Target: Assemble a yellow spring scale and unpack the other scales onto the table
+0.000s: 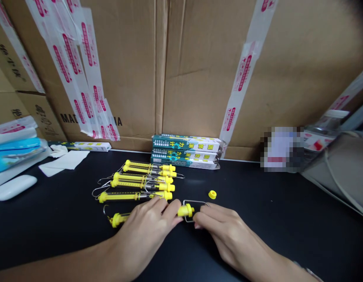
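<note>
My left hand (153,219) is wrapped round a yellow spring scale (185,210), whose hooked end sticks out to the left and whose yellow end shows at the right. A bent metal wire (196,202) surrounds that right end. The fingers of my right hand (221,223) are closed on the wire's right side. Behind my left hand, several yellow spring scales (131,181) lie side by side, with metal hooks at their ends. A small yellow cap (212,194) rests on the black table beyond my right hand.
Stacked narrow boxes (186,150) stand against large taped cardboard boxes (199,70). On the left are a white mouse (15,187), paper (64,162) and a blue packet (19,152). A plastic bottle (322,129) and a grey bag (343,168) are at the right.
</note>
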Tool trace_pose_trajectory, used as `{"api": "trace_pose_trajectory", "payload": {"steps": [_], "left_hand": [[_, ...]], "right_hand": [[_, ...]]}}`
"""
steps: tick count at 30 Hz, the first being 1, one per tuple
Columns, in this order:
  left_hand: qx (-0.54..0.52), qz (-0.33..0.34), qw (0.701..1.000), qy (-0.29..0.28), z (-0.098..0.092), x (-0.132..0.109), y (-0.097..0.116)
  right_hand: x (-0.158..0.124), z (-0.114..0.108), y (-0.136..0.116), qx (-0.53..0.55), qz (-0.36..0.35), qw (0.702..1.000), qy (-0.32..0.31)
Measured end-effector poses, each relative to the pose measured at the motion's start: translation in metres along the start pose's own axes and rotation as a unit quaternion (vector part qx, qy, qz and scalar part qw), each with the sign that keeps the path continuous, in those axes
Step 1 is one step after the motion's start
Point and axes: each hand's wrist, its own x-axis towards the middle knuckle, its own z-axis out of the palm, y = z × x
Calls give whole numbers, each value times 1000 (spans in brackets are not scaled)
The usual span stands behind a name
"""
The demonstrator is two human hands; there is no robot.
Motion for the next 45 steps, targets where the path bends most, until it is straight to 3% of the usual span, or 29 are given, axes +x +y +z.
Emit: {"api": "trace_pose_trajectory", "payload": {"steps": [17,22,31,40,45], "left_hand": [[59,82,986,131,5,-4,-1],[54,75,982,163,1,-2,-1],[66,80,971,216,-6,-2,0],[45,87,976,194,-6,-6,-1],[36,100,980,167,-11,-5,-1]], "right_hand": [[-3,3,-5,-20,17,1000,-5],[-1,5,-7,-74,28,997,18],[0,2,-8,-50,1,997,63],[-3,4,-7,-3,19,989,149],[-6,6,-8,-18,64,987,147]]}}
